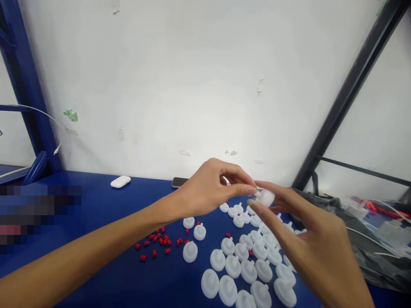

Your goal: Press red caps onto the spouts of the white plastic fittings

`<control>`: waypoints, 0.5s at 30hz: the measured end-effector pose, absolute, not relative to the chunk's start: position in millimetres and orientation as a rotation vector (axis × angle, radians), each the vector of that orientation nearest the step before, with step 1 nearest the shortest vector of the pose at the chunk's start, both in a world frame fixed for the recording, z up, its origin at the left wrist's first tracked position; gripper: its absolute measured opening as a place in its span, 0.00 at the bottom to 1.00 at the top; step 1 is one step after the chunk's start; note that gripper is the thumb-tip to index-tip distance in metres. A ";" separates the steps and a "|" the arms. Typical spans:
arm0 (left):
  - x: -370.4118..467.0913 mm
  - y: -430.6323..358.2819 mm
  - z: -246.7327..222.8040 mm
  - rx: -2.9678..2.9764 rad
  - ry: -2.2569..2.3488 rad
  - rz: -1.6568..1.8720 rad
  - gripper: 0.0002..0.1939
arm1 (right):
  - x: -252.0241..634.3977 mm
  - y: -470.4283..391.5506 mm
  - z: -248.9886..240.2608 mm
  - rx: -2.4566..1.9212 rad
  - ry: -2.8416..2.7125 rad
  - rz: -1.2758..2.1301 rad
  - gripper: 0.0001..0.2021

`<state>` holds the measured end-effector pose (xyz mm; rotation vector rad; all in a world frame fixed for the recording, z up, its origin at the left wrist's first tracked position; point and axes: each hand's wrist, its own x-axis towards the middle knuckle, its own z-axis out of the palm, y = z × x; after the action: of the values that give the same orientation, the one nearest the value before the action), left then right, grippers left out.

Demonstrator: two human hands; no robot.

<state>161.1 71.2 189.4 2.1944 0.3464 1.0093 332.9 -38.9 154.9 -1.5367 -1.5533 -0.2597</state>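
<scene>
Above the blue table, my right hand (308,231) holds a white plastic spouted cap (266,198) between thumb and fingers, its thin spout pointing left. My left hand (218,184) meets it from the left, thumb and fingertips pinched together at the spout's tip. Whatever lies between those left fingertips is hidden. Below and around the right hand, many more white spouted caps (233,266) lie spout up on the table. To their left, small red plugs (154,253) are scattered under my left forearm. A few single white caps (190,251) sit between the two groups.
The blue table (93,201) runs back to a white wall (192,85). A white earbud case (120,182) and a phone (179,182) lie near the wall. Dark plastic bags (362,252) and cables crowd the right side. Metal posts (349,94) lean at both sides.
</scene>
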 end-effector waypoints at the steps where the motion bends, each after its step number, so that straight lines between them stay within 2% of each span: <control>1: 161.7 69.5 188.9 2.234 0.363 1.019 0.07 | 333.5 -40.1 155.1 -1.520 -1.540 -0.284 0.16; 4: 160.7 69.6 186.7 2.438 0.351 1.058 0.07 | 336.7 -40.9 153.7 -1.471 -1.552 -0.324 0.18; 8: 156.2 70.3 186.3 2.784 0.314 1.000 0.09 | 331.4 -38.1 151.7 -1.405 -1.643 -0.342 0.17; 13: 151.8 72.2 191.9 2.448 0.284 0.738 0.19 | 333.3 -42.2 150.8 -1.372 -1.668 -0.361 0.12; 15: 142.8 83.4 199.4 2.285 0.280 0.712 0.22 | 357.3 -48.3 150.3 -1.401 -1.603 -0.423 0.13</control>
<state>142.8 83.4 199.4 2.2853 0.2800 0.7124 357.3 -48.3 150.3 -1.4008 -1.6035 -0.4230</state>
